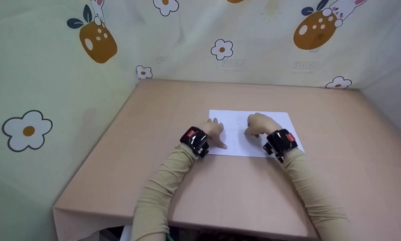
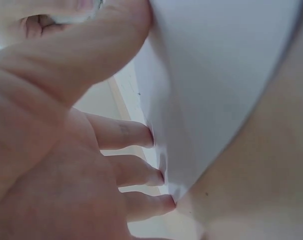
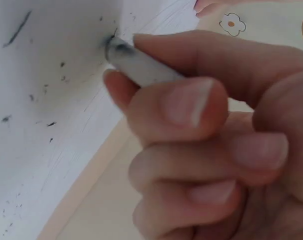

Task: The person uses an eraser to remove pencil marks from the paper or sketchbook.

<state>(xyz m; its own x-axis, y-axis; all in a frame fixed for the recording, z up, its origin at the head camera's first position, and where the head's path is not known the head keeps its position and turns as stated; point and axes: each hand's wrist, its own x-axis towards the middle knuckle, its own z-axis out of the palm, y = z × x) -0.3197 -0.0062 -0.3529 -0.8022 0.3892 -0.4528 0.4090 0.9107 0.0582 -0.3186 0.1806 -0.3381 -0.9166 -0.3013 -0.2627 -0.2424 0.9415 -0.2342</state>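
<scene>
A white sheet of paper (image 1: 232, 117) lies on the table. My left hand (image 1: 214, 130) presses on its left part with fingers spread, the thumb apart from the others. In the left wrist view the fingertips (image 2: 167, 201) touch the sheet close to its edge. Over the right half of the paper, my right hand (image 1: 261, 124) grips a white eraser (image 3: 144, 66) between thumb and curled fingers. The eraser's smudged grey end meets the paper. Dark eraser crumbs (image 3: 51, 124) and faint lines are scattered across the sheet in the right wrist view.
A tan cloth covers the table (image 1: 173, 100), hanging over its front edge. Patterned curtains (image 1: 187, 40) with flowers and rabbits stand behind and to the left. Each wrist wears a black camera strap (image 1: 195, 141).
</scene>
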